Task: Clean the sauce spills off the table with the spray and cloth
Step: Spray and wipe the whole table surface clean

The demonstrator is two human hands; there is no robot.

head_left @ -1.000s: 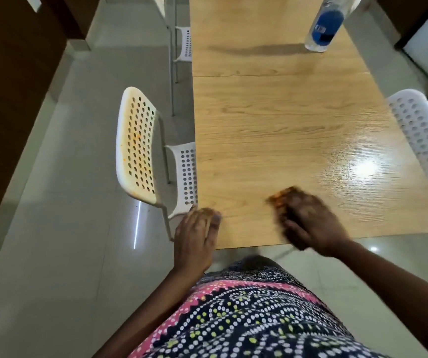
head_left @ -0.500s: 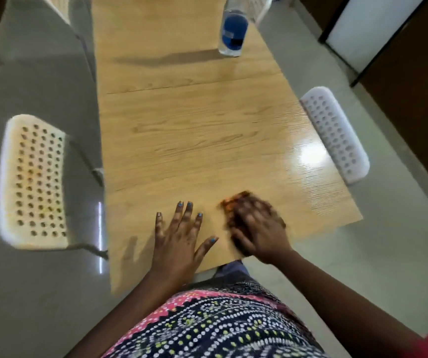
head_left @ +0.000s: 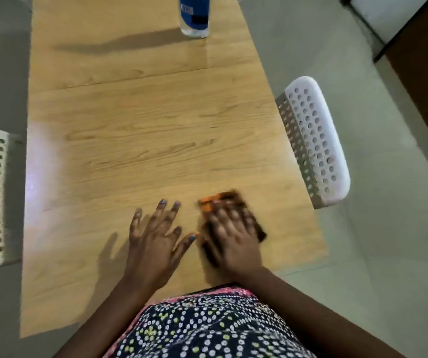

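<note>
We press the cloth [head_left: 229, 202] flat w/ right hand [head_left: 233, 233], fingers spread on it, near desk [head_left: 135, 140] near edge. Left hand [head_left: 156, 236] rests flat beside, fingers apart. Spray bottle [head_left: 194, 16] stands at far edge. Risk: orange-stained cloth smears sauce back; the wipe could slip off the edge.

Right hand [head_left: 233, 236] presses blurred, apparently dark cloth [head_left: 236, 200] on table [head_left: 143, 130].
</note>
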